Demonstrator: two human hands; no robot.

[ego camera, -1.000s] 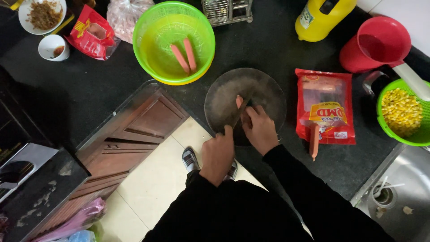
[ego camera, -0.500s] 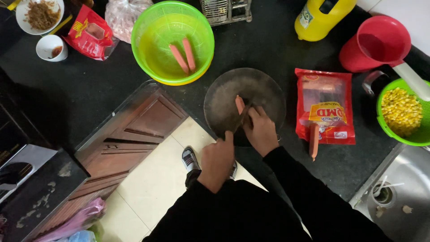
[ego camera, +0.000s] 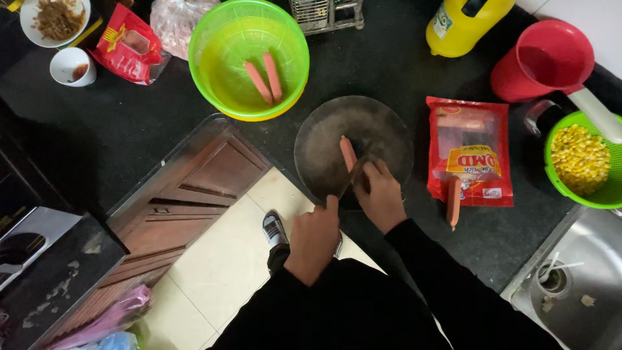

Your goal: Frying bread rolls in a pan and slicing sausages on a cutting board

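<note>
A sausage (ego camera: 348, 153) is laid on the round board (ego camera: 324, 139) on the worktop (ego camera: 129, 123), steadied by the right hand (ego camera: 381, 194) whose fingers are closed around a knife (ego camera: 353, 176); the left hand (ego camera: 315, 234) is curled shut at the board's near edge, bracing it.

corn basket (ego camera: 593, 188) cut off, sausage (ego camera: 348, 153) end hidden — knife (ego camera: 353, 178) blurred

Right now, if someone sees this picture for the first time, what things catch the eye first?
At the centre, both hands, left hand and right hand, meet at a round dark plate bearing one pink sausage. Above left, a bright green colander holds two more sausages. At the right, a red sausage packet lies on the black counter.
</note>
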